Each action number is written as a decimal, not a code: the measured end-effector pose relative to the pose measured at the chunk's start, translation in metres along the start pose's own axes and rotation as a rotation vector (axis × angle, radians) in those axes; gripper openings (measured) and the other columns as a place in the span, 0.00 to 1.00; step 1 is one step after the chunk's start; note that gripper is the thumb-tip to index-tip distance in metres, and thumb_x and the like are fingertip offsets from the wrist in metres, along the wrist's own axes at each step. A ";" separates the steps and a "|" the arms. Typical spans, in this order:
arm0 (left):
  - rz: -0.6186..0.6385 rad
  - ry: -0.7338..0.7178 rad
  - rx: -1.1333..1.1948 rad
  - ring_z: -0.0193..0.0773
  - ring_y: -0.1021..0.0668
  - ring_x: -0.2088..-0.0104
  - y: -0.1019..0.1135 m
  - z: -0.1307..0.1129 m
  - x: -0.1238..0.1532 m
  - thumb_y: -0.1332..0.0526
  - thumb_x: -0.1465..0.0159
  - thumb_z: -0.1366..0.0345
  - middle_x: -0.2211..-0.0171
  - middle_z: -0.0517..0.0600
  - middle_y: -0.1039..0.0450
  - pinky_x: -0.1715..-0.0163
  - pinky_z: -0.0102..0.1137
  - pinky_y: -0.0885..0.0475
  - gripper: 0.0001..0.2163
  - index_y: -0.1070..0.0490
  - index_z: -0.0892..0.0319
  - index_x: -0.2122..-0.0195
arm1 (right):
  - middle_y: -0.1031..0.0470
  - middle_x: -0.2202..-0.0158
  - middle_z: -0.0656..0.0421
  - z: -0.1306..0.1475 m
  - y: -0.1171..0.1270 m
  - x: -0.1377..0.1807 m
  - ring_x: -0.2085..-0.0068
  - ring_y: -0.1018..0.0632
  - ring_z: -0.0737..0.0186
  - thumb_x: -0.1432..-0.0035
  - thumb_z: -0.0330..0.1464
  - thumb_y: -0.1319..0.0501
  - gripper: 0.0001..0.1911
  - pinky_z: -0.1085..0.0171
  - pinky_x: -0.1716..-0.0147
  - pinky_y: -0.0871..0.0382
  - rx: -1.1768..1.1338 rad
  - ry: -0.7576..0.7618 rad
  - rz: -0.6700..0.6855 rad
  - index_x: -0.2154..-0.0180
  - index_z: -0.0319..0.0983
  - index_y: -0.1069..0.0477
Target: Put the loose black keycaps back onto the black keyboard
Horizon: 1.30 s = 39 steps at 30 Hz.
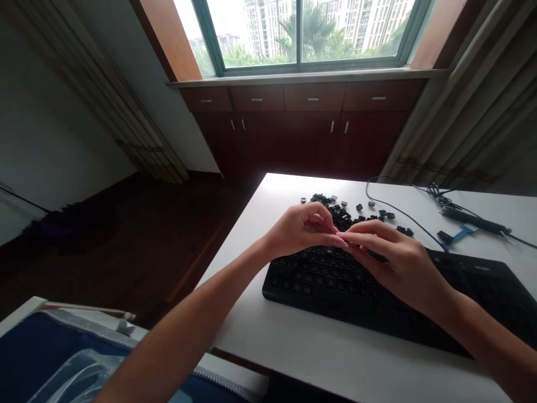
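With left hand (pixel 300 226) and right hand (pixel 392 254), joining bent fingertips above black plastic keyboard (pixel 331 286) with square sockets; cannot tell if grasping anything; behind, on smooth white table (pixel 289 336), heap of blocky keycaps (pixel 340 216)

Legible text, brands, numbers: none you can read. Keyboard (pixel 377 305), lower right of the frame: one small pale mark (pixel 481 268) near its far edge, too blurred for you to make out. Loose keycaps (pixel 339 214), right of centre: any characters too small for you to tell.
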<state>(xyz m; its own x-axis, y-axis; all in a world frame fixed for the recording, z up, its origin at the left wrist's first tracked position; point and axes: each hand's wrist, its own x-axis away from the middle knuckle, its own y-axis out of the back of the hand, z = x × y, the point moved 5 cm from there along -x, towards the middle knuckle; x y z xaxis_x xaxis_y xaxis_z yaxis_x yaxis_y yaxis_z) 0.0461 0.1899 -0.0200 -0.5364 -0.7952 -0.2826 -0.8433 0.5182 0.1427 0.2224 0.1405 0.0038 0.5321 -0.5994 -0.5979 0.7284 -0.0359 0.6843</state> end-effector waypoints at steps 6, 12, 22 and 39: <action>-0.018 -0.018 -0.172 0.38 0.18 0.62 -0.009 -0.008 -0.003 0.31 0.39 0.57 0.63 0.53 0.21 0.60 0.34 0.21 0.15 0.25 0.64 0.60 | 0.21 0.54 0.54 -0.005 0.004 0.010 0.57 0.18 0.59 0.36 0.28 0.38 0.12 0.62 0.59 0.20 0.019 -0.095 -0.026 0.52 0.43 0.25; -0.112 -0.026 -0.613 0.41 0.20 0.54 -0.011 -0.031 0.022 0.40 0.31 0.56 0.54 0.53 0.21 0.51 0.36 0.24 0.12 0.24 0.58 0.57 | 0.21 0.55 0.55 -0.013 0.004 0.015 0.57 0.18 0.60 0.36 0.30 0.39 0.09 0.61 0.57 0.21 0.013 -0.136 -0.018 0.54 0.42 0.24; -0.054 -0.015 -1.255 0.55 0.31 0.40 -0.046 -0.022 0.111 0.39 0.32 0.53 0.36 0.60 0.36 0.43 0.49 0.33 0.24 0.33 0.59 0.39 | 0.22 0.55 0.54 -0.013 -0.006 0.021 0.55 0.20 0.58 0.34 0.29 0.40 0.09 0.57 0.54 0.23 0.018 -0.115 0.107 0.55 0.42 0.24; -0.260 -0.007 -1.313 0.55 0.29 0.44 -0.052 -0.024 0.114 0.38 0.34 0.55 0.38 0.61 0.33 0.45 0.49 0.34 0.23 0.32 0.59 0.41 | 0.23 0.53 0.54 -0.015 0.003 0.032 0.55 0.21 0.56 0.34 0.28 0.41 0.11 0.55 0.55 0.24 0.134 -0.052 0.183 0.51 0.42 0.28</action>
<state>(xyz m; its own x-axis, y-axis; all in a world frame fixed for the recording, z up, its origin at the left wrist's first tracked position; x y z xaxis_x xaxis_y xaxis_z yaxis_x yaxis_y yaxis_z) 0.0282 0.0647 -0.0365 -0.3602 -0.8200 -0.4448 -0.3293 -0.3343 0.8830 0.2478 0.1333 -0.0199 0.6246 -0.6459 -0.4389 0.5564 -0.0263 0.8305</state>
